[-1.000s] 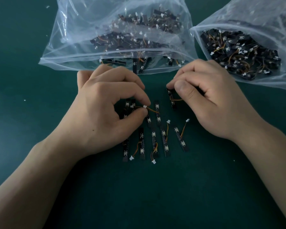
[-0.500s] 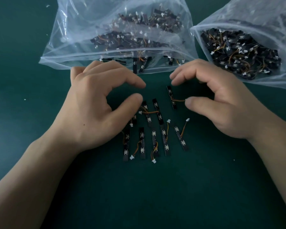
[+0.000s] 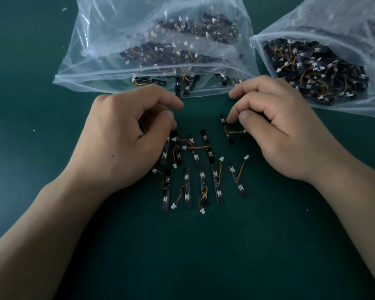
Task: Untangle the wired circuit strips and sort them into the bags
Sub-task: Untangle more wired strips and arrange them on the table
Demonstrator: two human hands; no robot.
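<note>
Several black circuit strips (image 3: 204, 176) with orange wires and white plugs lie on the green mat between my hands. Two at the upper left (image 3: 178, 148) are still crossed by their wires. My left hand (image 3: 126, 139) curls over the left end of this group, its fingertips hidden where they meet a strip. My right hand (image 3: 277, 128) has its index tip on a lone strip (image 3: 228, 135) and its thumb just above that strip's white plug. Both clear bags, left (image 3: 108, 68) and right (image 3: 355, 35), hold many strips.
The left bag's open mouth faces me just beyond my left hand's fingers, with a few strips (image 3: 182, 85) lying in the opening. The right bag sits at the far right, close behind my right hand. The green mat (image 3: 204, 256) stretches toward me.
Both hands had opened and lifted off the strips; now they have come back down, the left onto the tangled strips and the right onto the lone strip.
</note>
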